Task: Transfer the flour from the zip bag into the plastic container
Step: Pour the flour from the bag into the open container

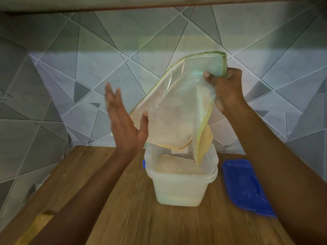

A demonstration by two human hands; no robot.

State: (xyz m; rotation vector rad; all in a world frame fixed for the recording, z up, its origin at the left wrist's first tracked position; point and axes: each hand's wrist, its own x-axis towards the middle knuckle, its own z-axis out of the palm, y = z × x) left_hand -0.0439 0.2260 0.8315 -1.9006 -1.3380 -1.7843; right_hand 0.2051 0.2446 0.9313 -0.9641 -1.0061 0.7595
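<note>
A: Which step?
B: Emptying. The right hand (pixel 228 89) grips the upturned zip bag (pixel 178 110) over the plastic container (pixel 180 188); flour (pixel 175 166) sits inside.
A: And the left hand (pixel 123 121)?
B: Flat, fingers straight, beside the bag. Next, I'd guess, tapping out remnants.

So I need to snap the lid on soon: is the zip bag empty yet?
Not yet. Flour still sits in the zip bag's lower corner above the plastic container.
</note>
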